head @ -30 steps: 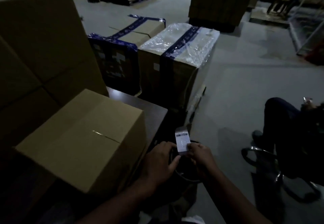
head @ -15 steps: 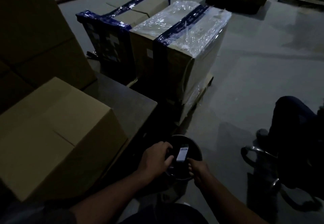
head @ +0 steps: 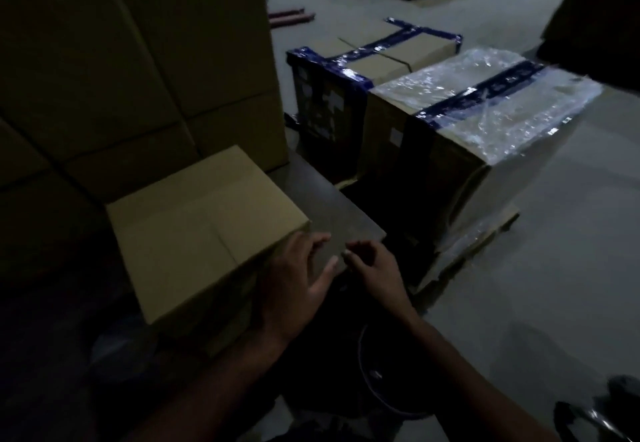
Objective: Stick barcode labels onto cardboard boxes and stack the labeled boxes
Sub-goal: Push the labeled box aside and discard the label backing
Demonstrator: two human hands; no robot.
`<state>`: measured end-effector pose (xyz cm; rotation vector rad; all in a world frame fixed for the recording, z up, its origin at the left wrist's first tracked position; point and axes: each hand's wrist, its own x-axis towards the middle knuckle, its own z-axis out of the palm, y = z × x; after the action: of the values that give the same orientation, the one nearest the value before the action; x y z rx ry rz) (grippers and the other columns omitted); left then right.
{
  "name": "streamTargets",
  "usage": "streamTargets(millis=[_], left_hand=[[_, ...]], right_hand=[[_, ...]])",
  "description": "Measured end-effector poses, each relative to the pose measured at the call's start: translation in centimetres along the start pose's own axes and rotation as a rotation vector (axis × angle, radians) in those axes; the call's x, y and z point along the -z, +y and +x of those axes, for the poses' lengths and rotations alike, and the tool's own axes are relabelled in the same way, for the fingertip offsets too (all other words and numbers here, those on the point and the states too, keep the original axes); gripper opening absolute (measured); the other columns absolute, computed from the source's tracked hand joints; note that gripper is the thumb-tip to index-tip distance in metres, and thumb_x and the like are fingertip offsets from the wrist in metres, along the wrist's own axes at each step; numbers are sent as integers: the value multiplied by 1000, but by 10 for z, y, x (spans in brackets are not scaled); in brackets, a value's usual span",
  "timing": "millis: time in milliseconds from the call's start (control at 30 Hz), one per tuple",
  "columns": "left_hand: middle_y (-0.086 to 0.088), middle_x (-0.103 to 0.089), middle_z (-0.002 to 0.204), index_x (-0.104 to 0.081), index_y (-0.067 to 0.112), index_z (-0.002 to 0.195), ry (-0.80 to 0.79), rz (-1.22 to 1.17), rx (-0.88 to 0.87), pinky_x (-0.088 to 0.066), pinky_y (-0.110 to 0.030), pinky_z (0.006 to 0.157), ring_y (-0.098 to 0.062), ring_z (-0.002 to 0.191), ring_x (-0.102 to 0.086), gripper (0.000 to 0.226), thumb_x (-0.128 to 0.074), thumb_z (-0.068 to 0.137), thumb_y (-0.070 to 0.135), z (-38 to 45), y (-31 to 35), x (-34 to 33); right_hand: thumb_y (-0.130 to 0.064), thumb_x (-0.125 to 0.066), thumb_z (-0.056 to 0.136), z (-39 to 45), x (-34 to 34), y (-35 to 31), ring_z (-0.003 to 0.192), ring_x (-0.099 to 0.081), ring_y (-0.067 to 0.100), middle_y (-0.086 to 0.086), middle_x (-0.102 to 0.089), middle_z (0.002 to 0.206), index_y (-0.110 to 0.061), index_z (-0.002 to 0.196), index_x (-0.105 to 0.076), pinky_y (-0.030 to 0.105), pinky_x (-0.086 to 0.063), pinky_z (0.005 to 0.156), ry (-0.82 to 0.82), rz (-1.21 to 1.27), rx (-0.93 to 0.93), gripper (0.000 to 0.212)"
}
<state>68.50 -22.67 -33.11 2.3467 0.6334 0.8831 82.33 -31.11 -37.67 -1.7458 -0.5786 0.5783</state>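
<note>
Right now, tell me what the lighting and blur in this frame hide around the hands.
Head view: very dim, lower left nearly black. The cardboard box top catches faint light; the plastic-wrapped box glares. The left hand and right hand are motion-blurred over the table edge; no label can be made out. Wide-angle bending curves the box stack.

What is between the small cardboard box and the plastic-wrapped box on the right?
In the head view, a dark tabletop lies between the small cardboard box and the plastic-wrapped box, then a shadowed gap.
</note>
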Motion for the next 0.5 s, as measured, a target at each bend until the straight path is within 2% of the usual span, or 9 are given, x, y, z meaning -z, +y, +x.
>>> streamTargets(millis=[100,200,267,367,433,500], left_hand=[[7,-63,102,-66,21,109,162,93,61,-52,-30,76,-13,92,-62,23,-72,88,28,7,-8,37],[9,-60,107,-64,25,113,242,183,186,-52,-32,72,-14,94,-59,29,-75,86,28,6,-24,65],[6,-57,114,-62,25,117,273,269,264,-51,-34,78,-18,104,-56,38,-77,83,31,0,-41,80],[-6,-51,130,-55,15,128,305,379,378,-47,-45,97,-28,121,-47,67,-86,71,32,-18,-69,95],[-13,-44,142,-47,7,138,341,379,513,-39,-47,107,-34,130,-40,88,-88,67,39,-34,-80,102],[-14,-32,153,-34,8,149,377,309,676,-36,-48,112,-34,137,-33,105,-86,68,49,-45,-84,110]], right_hand=[[-29,-68,88,18,-28,-41,96,-63,9,-5,-66,105,-25,105,-61,27,-53,80,-57,-102,180,19],[-40,-65,88,34,-52,-64,113,-53,11,-7,-57,121,-29,118,-56,34,-50,91,-87,-258,290,33],[-37,-66,88,40,-65,-70,119,-49,12,-8,-53,127,-28,124,-54,40,-50,97,-125,-280,300,39],[-36,-67,87,41,-78,-65,122,-48,11,-8,-48,133,-30,130,-48,40,-50,99,-201,-268,277,47],[-39,-67,87,36,-83,-59,123,-49,12,-8,-46,139,-28,136,-43,37,-51,97,-227,-220,233,56],[-42,-68,87,31,-86,-57,118,-51,12,-11,-43,138,-25,145,-34,37,-53,94,-233,-145,160,69]])
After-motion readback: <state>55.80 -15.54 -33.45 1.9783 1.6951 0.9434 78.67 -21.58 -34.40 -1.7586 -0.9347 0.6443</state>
